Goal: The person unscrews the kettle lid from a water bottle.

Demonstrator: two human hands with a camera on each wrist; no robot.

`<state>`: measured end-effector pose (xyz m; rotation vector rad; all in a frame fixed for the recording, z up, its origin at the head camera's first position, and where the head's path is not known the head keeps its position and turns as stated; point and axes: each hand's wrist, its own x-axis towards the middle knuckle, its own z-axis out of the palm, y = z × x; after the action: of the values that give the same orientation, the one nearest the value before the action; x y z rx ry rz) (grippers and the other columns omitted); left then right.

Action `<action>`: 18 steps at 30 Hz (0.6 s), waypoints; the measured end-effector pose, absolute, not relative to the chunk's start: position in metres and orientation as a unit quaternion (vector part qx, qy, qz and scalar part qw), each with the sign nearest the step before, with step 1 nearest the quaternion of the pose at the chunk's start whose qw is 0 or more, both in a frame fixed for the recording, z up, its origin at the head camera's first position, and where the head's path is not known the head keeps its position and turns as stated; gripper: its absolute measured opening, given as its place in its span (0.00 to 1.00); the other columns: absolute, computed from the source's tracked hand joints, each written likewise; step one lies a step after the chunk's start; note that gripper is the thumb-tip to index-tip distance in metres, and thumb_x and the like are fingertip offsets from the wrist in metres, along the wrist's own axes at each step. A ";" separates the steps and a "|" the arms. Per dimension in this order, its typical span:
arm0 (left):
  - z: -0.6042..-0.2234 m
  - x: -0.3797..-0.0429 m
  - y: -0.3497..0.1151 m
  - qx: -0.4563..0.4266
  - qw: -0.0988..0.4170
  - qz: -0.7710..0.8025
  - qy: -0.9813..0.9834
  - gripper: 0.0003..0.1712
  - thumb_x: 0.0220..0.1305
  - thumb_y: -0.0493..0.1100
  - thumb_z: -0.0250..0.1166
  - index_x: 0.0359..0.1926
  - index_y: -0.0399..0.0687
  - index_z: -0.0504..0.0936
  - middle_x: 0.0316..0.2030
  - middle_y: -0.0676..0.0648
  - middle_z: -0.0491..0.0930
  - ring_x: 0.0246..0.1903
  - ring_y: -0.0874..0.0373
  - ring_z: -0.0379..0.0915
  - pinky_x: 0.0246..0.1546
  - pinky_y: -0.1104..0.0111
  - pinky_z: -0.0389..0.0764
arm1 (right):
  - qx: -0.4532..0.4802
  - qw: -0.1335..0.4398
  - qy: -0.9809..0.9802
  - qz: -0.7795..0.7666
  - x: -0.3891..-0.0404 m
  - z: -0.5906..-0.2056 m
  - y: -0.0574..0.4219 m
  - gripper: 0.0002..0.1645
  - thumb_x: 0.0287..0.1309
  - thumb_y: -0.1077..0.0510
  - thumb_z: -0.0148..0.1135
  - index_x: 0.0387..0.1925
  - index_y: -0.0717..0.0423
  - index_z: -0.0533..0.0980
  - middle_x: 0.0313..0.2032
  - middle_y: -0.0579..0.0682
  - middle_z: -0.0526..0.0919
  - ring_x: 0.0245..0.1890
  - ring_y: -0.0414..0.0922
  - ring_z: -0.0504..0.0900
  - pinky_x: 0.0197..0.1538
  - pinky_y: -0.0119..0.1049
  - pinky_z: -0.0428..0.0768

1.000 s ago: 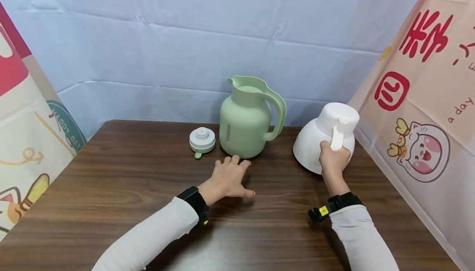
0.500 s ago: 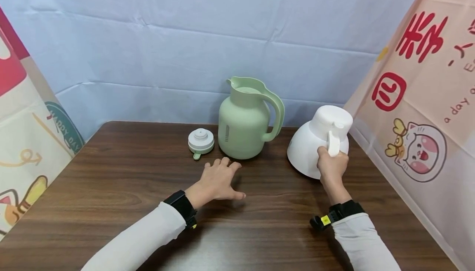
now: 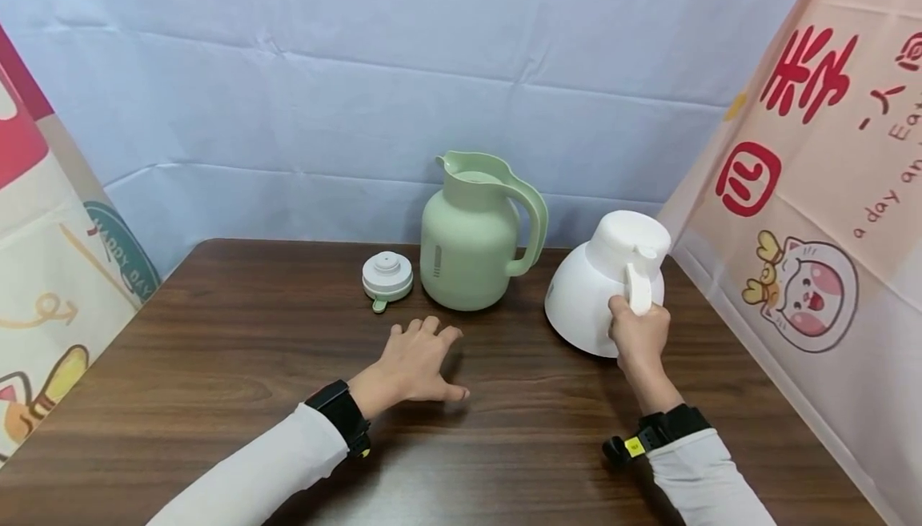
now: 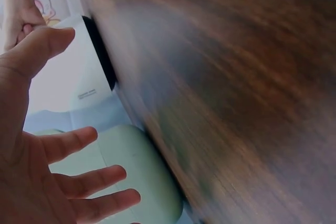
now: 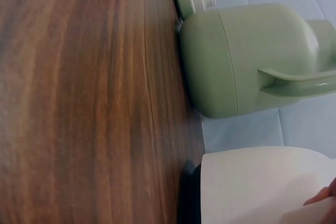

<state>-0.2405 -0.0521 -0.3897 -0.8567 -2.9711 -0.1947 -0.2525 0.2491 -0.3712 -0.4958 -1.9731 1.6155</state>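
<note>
My right hand (image 3: 639, 338) grips the handle (image 3: 638, 290) of a white jug (image 3: 587, 298) on the right side of the table. The jug's dark base (image 4: 101, 56) is close to the tabletop; whether it touches, I cannot tell. A pale green jug (image 3: 464, 250) stands upright at the back, its handle towards the right. Just left of it lies a round white stopper (image 3: 386, 272) with a green rim and tab. My left hand (image 3: 414, 364), fingers spread and holding nothing, hovers in front of the stopper and green jug.
The brown wooden table (image 3: 238, 366) has a pale blue cloth (image 3: 310, 102) hanging behind it. Printed cloths hang on both sides; the right printed cloth (image 3: 799, 230) runs along the table's edge near the white jug.
My right hand has brought the white jug left and somewhat nearer, towards the green jug. My left hand has drawn back a little to the left. The green jug and stopper stay put.
</note>
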 end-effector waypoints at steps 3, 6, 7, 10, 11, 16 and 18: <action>-0.390 -0.238 -0.054 -0.278 0.022 -0.065 -0.958 0.48 0.41 0.73 0.65 0.60 0.53 0.71 0.48 0.43 0.69 0.45 0.46 0.67 0.38 0.51 0.66 | -0.181 0.263 -0.729 0.606 -0.249 -0.371 0.247 0.09 0.45 0.69 0.51 0.14 0.63 0.68 0.05 0.45 0.68 0.06 0.38 0.66 0.12 0.30 0.67; -0.390 -0.236 -0.057 -0.279 0.020 -0.065 -0.958 0.48 0.41 0.73 0.65 0.60 0.53 0.71 0.49 0.42 0.69 0.45 0.46 0.67 0.38 0.51 0.66 | -0.178 0.257 -0.728 0.610 -0.244 -0.371 0.246 0.10 0.45 0.69 0.50 0.13 0.62 0.67 0.05 0.45 0.67 0.06 0.38 0.65 0.12 0.30 0.66; -0.390 -0.235 -0.057 -0.279 0.020 -0.064 -0.958 0.48 0.41 0.73 0.65 0.60 0.53 0.71 0.49 0.43 0.69 0.45 0.46 0.67 0.38 0.51 0.66 | -0.176 0.254 -0.727 0.613 -0.243 -0.370 0.246 0.10 0.45 0.69 0.50 0.13 0.63 0.67 0.05 0.45 0.66 0.06 0.38 0.65 0.12 0.30 0.66; -0.390 -0.234 -0.060 -0.278 0.020 -0.063 -0.958 0.47 0.41 0.73 0.65 0.60 0.53 0.71 0.48 0.43 0.69 0.44 0.46 0.68 0.37 0.52 0.66 | -0.167 0.245 -0.728 0.618 -0.238 -0.370 0.244 0.08 0.47 0.69 0.50 0.15 0.64 0.67 0.06 0.45 0.66 0.06 0.38 0.64 0.12 0.30 0.65; -0.390 -0.233 -0.062 -0.277 0.020 -0.064 -0.958 0.47 0.42 0.72 0.65 0.60 0.53 0.71 0.49 0.42 0.69 0.45 0.45 0.67 0.37 0.52 0.66 | -0.164 0.242 -0.725 0.624 -0.237 -0.370 0.244 0.08 0.47 0.69 0.49 0.15 0.64 0.67 0.05 0.45 0.65 0.06 0.39 0.64 0.12 0.30 0.65; -0.389 -0.230 -0.067 -0.272 0.011 -0.068 -0.960 0.43 0.43 0.67 0.67 0.60 0.54 0.71 0.52 0.40 0.69 0.47 0.44 0.67 0.37 0.52 0.65 | -0.151 0.232 -0.712 0.645 -0.233 -0.369 0.240 0.08 0.46 0.70 0.49 0.16 0.64 0.66 0.05 0.44 0.64 0.06 0.38 0.62 0.11 0.30 0.62; -0.390 -0.229 -0.069 -0.272 0.006 -0.070 -0.960 0.43 0.44 0.66 0.67 0.60 0.53 0.72 0.53 0.40 0.68 0.47 0.44 0.67 0.36 0.53 0.64 | -0.148 0.234 -0.710 0.648 -0.231 -0.369 0.239 0.08 0.46 0.71 0.49 0.16 0.63 0.65 0.05 0.44 0.63 0.06 0.38 0.61 0.11 0.30 0.62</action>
<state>-0.2294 -0.0690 -0.3896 -0.8521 -3.0036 -0.2191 -0.2312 0.2391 -0.3692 -0.4066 -1.9493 1.7782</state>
